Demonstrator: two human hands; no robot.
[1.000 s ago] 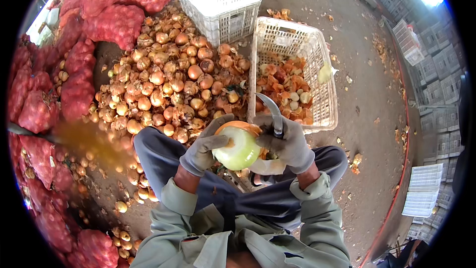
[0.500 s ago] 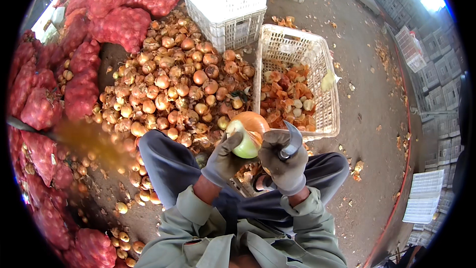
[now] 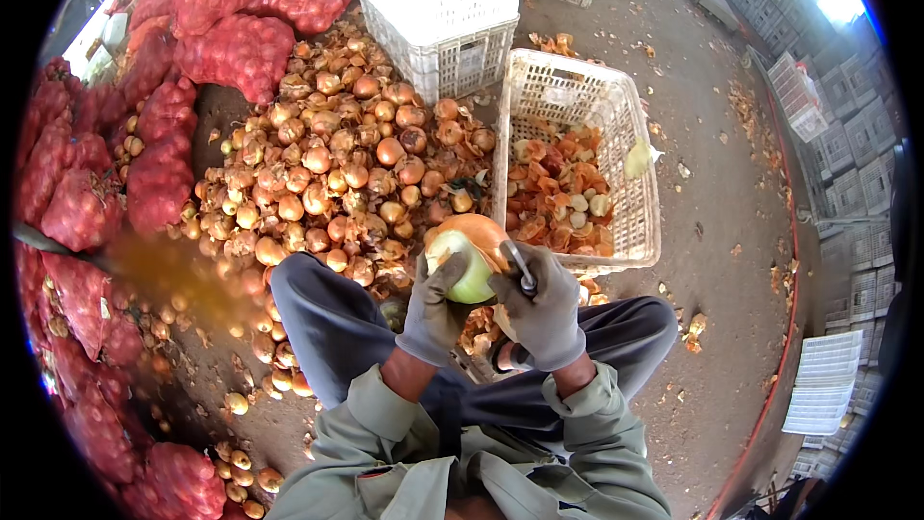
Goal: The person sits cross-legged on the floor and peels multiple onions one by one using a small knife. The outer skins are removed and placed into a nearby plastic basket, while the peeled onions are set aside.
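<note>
A large, partly peeled onion (image 3: 472, 279) is gripped in my gloved left hand (image 3: 432, 314), above my lap. Brown skin covers its upper side, while pale green flesh shows lower down. My gloved right hand (image 3: 545, 306) closes around a curved knife (image 3: 521, 268), whose blade is against or very near the onion's right side. Right-hand fingers also reach the onion's edge. Just ahead stands a white plastic crate (image 3: 649, 202) holding onion skins (image 3: 553, 178) and a few small pale pieces.
A big heap of unpeeled onions (image 3: 332, 169) spreads ahead to the left. Red mesh sacks (image 3: 159, 178) of onions line the left side. Stacked white crates (image 3: 438, 48) stand beyond the heap. Skin scraps (image 3: 695, 323) litter the floor at right, with more crates (image 3: 857, 164) along the far right.
My right hand has moved left against the onion, and the knife has turned so its blade meets the onion's side. The onion has shifted slightly left in my left hand.
</note>
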